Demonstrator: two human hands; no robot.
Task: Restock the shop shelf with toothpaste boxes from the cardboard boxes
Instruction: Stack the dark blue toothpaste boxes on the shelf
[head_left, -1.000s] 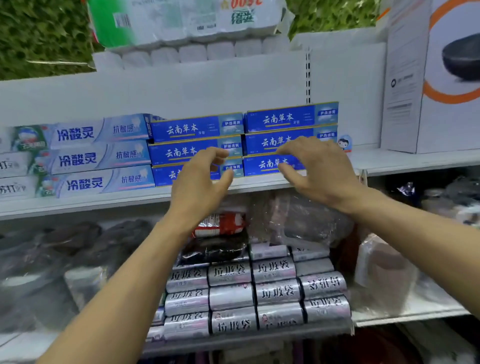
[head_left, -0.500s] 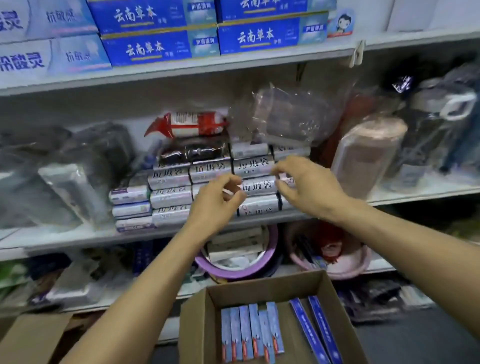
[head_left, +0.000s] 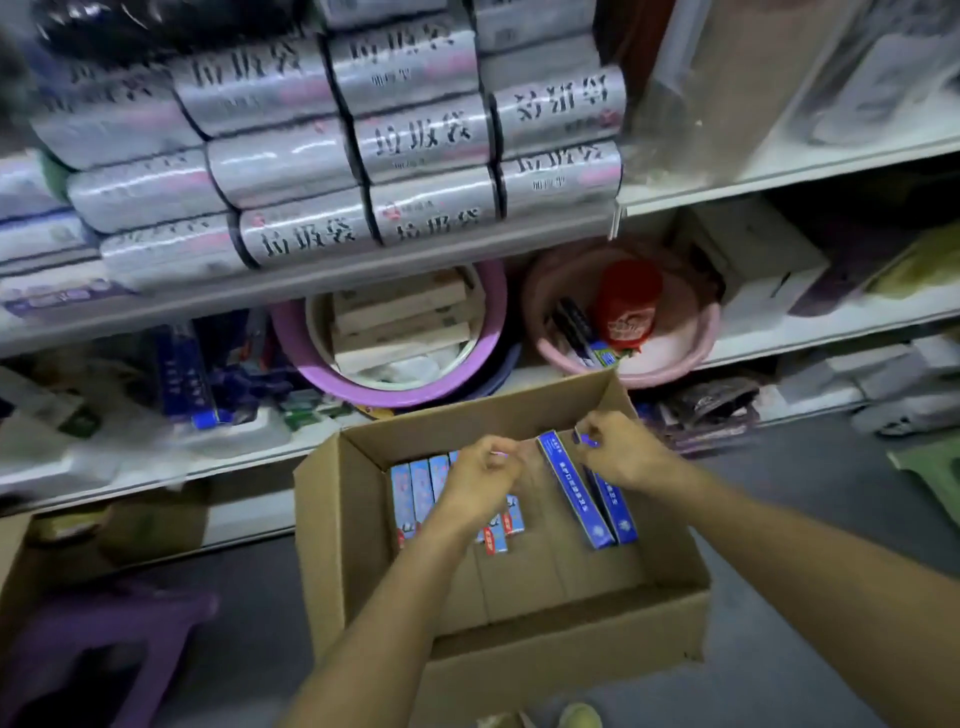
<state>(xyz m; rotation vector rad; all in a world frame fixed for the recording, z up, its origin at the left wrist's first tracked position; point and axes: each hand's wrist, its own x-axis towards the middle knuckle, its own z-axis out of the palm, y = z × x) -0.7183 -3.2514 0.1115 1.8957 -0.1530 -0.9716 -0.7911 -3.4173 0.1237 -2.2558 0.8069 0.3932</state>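
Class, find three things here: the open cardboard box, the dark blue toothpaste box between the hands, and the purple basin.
cardboard box (head_left: 571, 642), head view, front outer wall.
dark blue toothpaste box (head_left: 569, 493), head view, long top face.
purple basin (head_left: 385, 398), head view, front rim.

two dark-blue toothpaste boxes (head_left: 565, 491) (head_left: 614, 506), two basins (head_left: 390, 399) (head_left: 710, 338)

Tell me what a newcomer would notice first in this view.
The open cardboard box at bottom centre draws the eye, with both hands in it. The right hand pinches the far end of a dark blue toothpaste box, and the left hand is over the pale blue toothpaste boxes. Above, stacked silver rolls fill the shelf, with a purple basin beneath them.
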